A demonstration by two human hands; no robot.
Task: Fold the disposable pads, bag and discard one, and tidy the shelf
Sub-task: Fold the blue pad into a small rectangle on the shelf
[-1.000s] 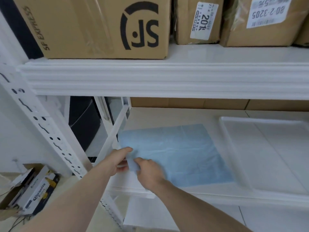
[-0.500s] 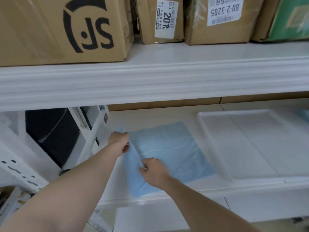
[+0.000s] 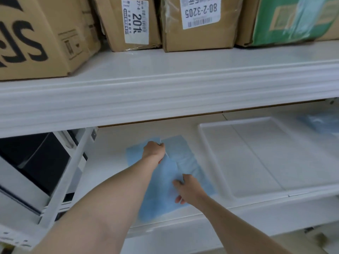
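A light blue disposable pad [image 3: 185, 160] lies on the lower white shelf [image 3: 113, 162], its left part folded over toward the right. My left hand [image 3: 154, 151] grips the folded edge at the pad's far side. My right hand [image 3: 187, 188] rests on the folded flap near the front, fingers bent against it; whether it pinches the pad is unclear. More blue pad material [image 3: 322, 121] shows blurred at the far right of the same shelf.
A shallow white tray [image 3: 207, 142] lies right of the pad. Cardboard boxes [image 3: 198, 24] and a green-printed box [image 3: 293, 19] stand on the upper shelf [image 3: 165, 85]. A white shelf post [image 3: 73, 162] and a dark object [image 3: 36, 158] stand at the left.
My left hand has carried the pad's edge farther back and to the right, folding the left part over. My right hand moved along the flap near the front. The camera swung right.
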